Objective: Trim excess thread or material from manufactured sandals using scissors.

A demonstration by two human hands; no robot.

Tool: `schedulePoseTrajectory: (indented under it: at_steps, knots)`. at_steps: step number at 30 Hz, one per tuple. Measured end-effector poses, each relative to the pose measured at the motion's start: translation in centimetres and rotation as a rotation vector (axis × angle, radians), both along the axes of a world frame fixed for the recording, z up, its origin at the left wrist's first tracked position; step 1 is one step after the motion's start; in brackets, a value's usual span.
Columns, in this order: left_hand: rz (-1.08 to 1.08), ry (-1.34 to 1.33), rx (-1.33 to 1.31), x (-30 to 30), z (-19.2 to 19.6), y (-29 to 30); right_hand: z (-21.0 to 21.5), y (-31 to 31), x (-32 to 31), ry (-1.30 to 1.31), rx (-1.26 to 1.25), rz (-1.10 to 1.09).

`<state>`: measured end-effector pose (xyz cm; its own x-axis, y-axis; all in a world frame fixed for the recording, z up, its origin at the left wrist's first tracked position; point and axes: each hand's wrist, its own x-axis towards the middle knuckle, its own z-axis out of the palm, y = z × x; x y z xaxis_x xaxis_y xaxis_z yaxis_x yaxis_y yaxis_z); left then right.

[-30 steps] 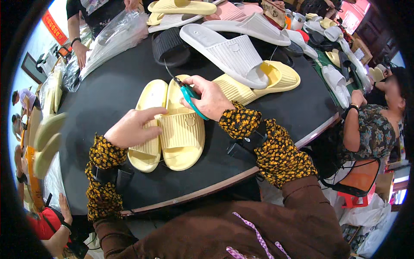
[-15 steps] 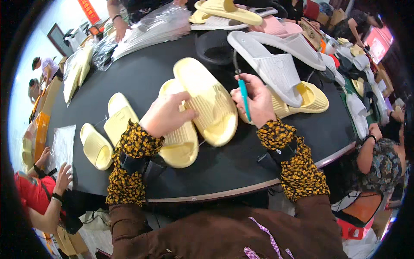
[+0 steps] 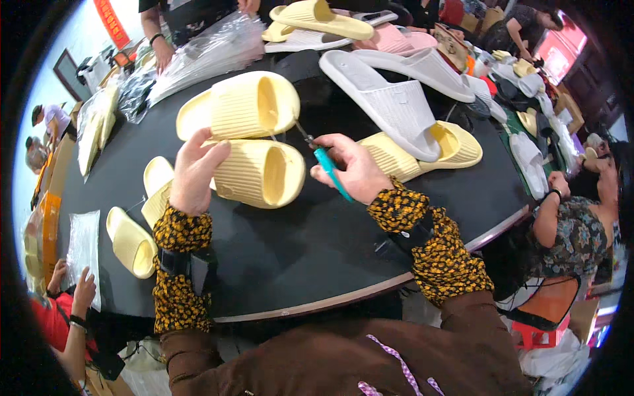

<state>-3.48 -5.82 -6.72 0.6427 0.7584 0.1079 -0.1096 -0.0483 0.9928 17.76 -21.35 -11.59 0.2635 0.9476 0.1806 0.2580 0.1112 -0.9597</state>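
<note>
My left hand is closed on a yellow ribbed slipper, held near its toe end. Above it and against it is the matching yellow slipper, its heel turned to the right like the lower one's. A thin clear strand shows between the two at their right ends. My right hand is closed round a teal-handled tool with a slim dark metal tip. That tip is close to the heel of the upper slipper; whether it touches cannot be made out.
Another yellow pair lies at left on the black table. White slippers rest partly on yellow ones at right. Clear bags are piled at the back. Co-workers stand or sit around, including a red-clothed person at left.
The slipper pair has turned so the heels face right. My left hand has shifted left with it, and the tool's tip has come close to the pair. The view has shifted slightly.
</note>
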Motion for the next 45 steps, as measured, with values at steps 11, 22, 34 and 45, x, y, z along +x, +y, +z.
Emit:
schedulePoseTrajectory:
  at_steps: [11, 22, 34, 45]
  knots:
    - [0.117, -0.015, 0.127, -0.3, -0.6, 0.7, 1.0, -0.5, -0.1, -0.162, -0.032, 0.113]
    - [0.147, 0.071, 0.251, -0.6, 0.0, 0.4, 1.0, -0.6, -0.1, -0.3, -0.206, 0.058]
    - [0.107, 0.125, 0.254, -0.4, -0.1, 0.1, 1.3, -1.0, -0.3, -0.345, -0.185, 0.115]
    - [0.064, 0.132, 0.241, -0.1, -0.7, 0.1, 1.3, -1.0, -0.3, -0.41, -0.113, 0.117]
